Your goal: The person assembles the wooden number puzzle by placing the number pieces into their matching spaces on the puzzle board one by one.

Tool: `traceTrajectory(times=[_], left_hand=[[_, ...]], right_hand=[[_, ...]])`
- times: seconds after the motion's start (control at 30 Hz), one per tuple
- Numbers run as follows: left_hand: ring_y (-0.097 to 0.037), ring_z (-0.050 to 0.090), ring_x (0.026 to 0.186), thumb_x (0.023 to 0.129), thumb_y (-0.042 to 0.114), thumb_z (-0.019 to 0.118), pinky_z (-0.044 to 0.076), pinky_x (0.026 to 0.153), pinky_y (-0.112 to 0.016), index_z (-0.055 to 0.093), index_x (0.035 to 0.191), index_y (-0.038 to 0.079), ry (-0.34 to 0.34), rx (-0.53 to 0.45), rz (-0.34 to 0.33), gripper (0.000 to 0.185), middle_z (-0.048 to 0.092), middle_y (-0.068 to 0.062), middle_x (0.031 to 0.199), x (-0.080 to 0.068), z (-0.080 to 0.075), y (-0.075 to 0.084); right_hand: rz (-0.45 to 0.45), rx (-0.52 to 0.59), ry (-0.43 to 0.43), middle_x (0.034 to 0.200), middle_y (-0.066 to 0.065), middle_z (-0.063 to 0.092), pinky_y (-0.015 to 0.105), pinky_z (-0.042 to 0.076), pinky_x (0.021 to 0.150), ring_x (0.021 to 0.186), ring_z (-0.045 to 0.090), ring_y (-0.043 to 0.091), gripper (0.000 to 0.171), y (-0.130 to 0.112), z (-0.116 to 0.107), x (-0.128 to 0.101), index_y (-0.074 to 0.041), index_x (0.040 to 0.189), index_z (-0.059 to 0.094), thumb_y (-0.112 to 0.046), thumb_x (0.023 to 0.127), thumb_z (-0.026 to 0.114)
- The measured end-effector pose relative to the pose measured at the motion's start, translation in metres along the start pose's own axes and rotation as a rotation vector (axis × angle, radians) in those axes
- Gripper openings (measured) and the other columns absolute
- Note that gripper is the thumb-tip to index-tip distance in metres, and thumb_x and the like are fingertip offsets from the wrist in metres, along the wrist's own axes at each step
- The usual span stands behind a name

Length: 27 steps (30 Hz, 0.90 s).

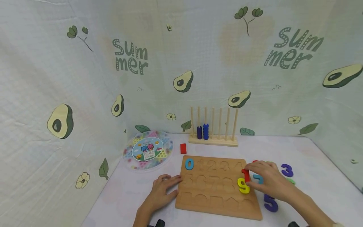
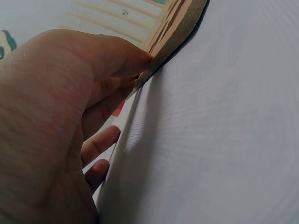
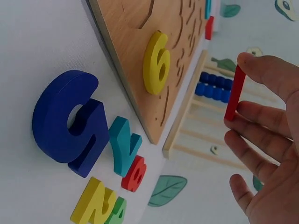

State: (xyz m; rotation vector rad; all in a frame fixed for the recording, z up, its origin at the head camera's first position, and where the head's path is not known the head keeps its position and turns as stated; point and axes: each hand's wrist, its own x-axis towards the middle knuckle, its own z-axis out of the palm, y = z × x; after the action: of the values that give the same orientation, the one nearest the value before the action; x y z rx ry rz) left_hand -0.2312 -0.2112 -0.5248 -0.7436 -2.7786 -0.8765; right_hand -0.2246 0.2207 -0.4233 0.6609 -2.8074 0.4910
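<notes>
A wooden number board (image 1: 215, 201) lies flat on the white table. A blue 0 (image 1: 189, 164) sits in its top-left slot and a yellow 9 (image 1: 243, 186) lies on its right side. My right hand (image 1: 250, 176) hovers over the board's right edge and pinches a red 1 (image 1: 245, 175) upright. In the right wrist view the red 1 (image 3: 232, 95) stands between thumb and fingers of my right hand (image 3: 239, 91), above the yellow 9 (image 3: 156, 60). My left hand (image 1: 170, 183) rests on the table against the board's left edge, thumb on that edge (image 2: 154, 60).
Loose numbers lie right of the board: a light-blue 7 (image 1: 258, 179), a purple 3 (image 1: 287, 170), a purple 5 (image 1: 270, 202) and a green piece (image 1: 290, 181). Behind stand a peg rack (image 1: 213, 140) with blue beads, a red block (image 1: 183, 148) and a round game box (image 1: 147, 149).
</notes>
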Motion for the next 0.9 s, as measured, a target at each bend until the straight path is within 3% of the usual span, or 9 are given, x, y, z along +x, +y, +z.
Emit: traceTrajectory(times=[0.5, 0.9], left_hand=[[-0.025, 0.040, 0.125, 0.095, 0.031, 0.063, 0.030, 0.094, -0.056, 0.062, 0.139, 0.028, 0.007, 0.008, 0.011, 0.044, 0.053, 0.012, 0.146, 0.002, 0.002, -0.001], [-0.025, 0.040, 0.126, 0.095, 0.031, 0.063, 0.030, 0.095, -0.056, 0.061, 0.139, 0.028, -0.001, 0.013, 0.001, 0.044, 0.053, 0.012, 0.146, 0.002, 0.001, -0.001]], right_hand=[[-0.093, -0.024, -0.010, 0.117, 0.003, 0.070, 0.060, 0.034, 0.093, 0.114, 0.058, 0.034, 0.044, -0.009, 0.007, 0.022, -0.017, 0.116, 0.073, -0.037, 0.079, 0.085], [-0.094, -0.023, -0.034, 0.115, 0.001, 0.071, 0.058, 0.034, 0.092, 0.112, 0.058, 0.032, 0.043, -0.011, 0.013, 0.034, -0.016, 0.115, 0.073, -0.036, 0.079, 0.085]])
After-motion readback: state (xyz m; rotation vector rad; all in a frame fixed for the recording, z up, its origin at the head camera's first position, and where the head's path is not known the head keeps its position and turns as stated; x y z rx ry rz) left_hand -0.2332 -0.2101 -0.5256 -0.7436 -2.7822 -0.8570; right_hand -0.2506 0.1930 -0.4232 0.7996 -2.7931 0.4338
